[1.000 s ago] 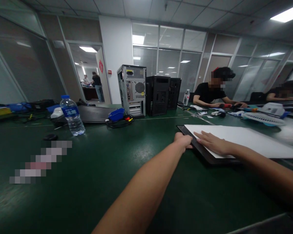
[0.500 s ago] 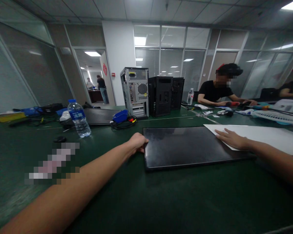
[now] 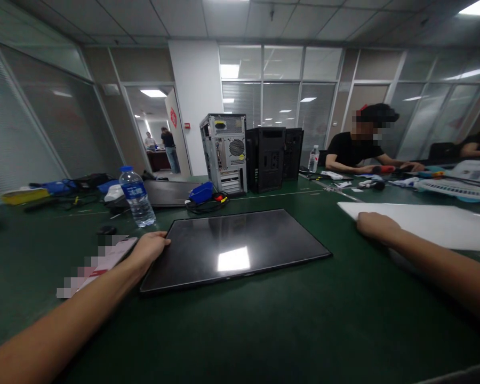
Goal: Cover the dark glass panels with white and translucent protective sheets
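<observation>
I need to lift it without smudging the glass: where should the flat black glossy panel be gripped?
Grip the flat black glossy panel by its thin left edge, where the left hand rests; it lies flat on the green table, so fingers come from the side.

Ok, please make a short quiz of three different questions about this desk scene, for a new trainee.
1. True or false: the left hand touches the left edge of the black panel.
2. What does the right hand rest on? A) water bottle B) white sheet C) computer tower
3. Fill in: the water bottle has a ____ cap.

Key:
1. True.
2. B, the white sheet.
3. Blue.
</observation>
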{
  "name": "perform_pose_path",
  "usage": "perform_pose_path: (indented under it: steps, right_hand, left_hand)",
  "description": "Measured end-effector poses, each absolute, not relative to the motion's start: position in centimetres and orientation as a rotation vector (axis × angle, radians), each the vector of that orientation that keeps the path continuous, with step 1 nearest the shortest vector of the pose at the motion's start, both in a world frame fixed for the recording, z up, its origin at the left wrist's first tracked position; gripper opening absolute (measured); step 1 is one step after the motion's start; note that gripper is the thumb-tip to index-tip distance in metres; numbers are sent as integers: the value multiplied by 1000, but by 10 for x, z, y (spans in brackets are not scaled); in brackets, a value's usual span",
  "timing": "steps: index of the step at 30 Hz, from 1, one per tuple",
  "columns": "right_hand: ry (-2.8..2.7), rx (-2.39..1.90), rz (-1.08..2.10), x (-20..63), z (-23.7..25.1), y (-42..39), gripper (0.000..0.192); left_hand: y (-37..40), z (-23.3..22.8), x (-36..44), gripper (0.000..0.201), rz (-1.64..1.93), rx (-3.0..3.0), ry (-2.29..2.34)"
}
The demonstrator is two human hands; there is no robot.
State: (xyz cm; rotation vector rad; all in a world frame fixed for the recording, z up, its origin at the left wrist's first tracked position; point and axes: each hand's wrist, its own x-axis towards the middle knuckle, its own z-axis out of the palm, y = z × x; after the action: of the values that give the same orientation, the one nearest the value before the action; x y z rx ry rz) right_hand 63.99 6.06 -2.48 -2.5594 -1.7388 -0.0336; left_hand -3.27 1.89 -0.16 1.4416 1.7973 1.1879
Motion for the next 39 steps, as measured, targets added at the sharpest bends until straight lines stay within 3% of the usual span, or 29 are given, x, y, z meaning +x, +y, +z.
perform_pose_path:
  steps: [10,16,21,27,33,39]
  right_hand:
    - [-1796,-2499,-237,576,8,41,27]
    - [-1880,-2278,-149,521,25,41,43]
    - [-2004,-1809,317,469,36,32,54]
    - [-2208,-1991,-220,460,16,22,51]
    - [-2240,-2037,-207,454,0,18,63]
    - [-2458,-1458,-85,459,6,15,55]
  left_hand:
    - [22,-14,-29,77,1294,1264,1539]
    - [20,-16,-25,66,1306,1326,1358]
    - [19,-18,-28,65,1280,1323,1215]
    - [17,-17,-27,61,1267,1370,1238]
    - [15,-17,-25,59,1259,1484,1305]
    - [15,-18,-24,54,1254,1580,1385]
